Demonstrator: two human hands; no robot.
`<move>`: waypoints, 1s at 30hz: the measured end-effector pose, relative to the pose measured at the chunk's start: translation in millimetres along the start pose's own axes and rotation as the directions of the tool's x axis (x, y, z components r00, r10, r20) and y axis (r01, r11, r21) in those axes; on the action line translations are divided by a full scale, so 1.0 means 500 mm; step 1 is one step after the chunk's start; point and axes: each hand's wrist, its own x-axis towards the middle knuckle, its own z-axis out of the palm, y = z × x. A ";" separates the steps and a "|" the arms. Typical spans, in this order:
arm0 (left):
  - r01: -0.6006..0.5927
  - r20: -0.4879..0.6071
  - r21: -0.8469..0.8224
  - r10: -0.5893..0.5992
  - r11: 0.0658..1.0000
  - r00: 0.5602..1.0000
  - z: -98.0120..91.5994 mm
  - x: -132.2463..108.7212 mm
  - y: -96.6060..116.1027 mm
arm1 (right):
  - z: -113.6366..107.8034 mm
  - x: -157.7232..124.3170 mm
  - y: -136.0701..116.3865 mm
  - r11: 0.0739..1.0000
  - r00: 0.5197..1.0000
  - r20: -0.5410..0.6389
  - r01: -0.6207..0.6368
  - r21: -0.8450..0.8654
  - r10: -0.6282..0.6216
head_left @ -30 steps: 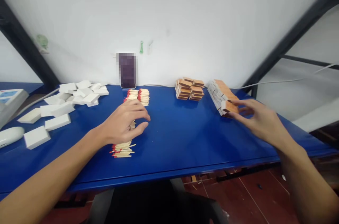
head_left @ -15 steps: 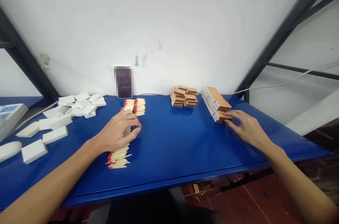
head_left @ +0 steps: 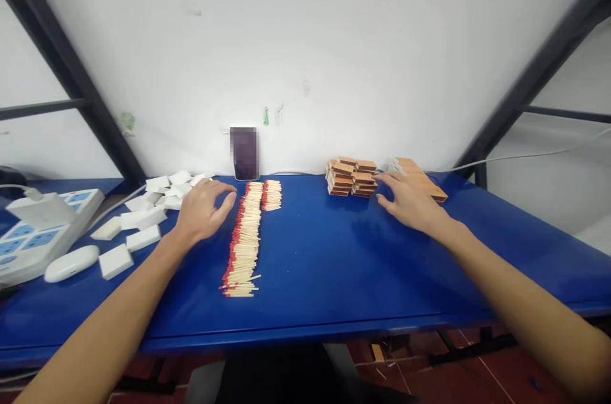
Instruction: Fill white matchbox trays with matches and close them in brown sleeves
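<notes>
My left hand (head_left: 203, 210) rests palm down on the blue table (head_left: 324, 264), fingers stretched out, between the pile of white inner boxes (head_left: 153, 207) and the long row of red-tipped matches (head_left: 245, 235). It holds nothing. My right hand (head_left: 408, 200) lies flat with fingers spread, its fingertips by the block of stacked orange matchboxes (head_left: 351, 176) and its back covering part of the leaning row of matchboxes (head_left: 422, 178). Nothing is in it.
A phone (head_left: 244, 153) leans on the white wall behind the matches. A white power strip (head_left: 33, 226) and a white mouse (head_left: 71, 262) sit at the far left. A black steel frame (head_left: 525, 86) and a white cable run at the right. Red floor lies below the table edge.
My left hand has come off the row of matches and moved left, fingers now flat. My right hand has slid left along the leaning matchbox row toward the stacked block. The view turned slightly.
</notes>
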 end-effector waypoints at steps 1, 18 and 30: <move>0.027 0.059 0.116 -0.034 0.993 0.998 -0.003 0.000 -0.020 | 0.014 0.016 0.006 1.000 1.000 0.021 0.006 -0.024 -0.005; 0.078 0.178 0.409 -0.163 0.909 0.970 0.042 0.016 -0.105 | 0.024 -0.039 -0.051 0.986 0.985 -0.149 0.060 -0.155 -0.083; 0.076 0.049 0.311 -0.095 0.948 0.994 0.004 0.048 -0.070 | 0.020 -0.012 -0.158 0.977 0.987 -0.021 0.158 0.144 -0.157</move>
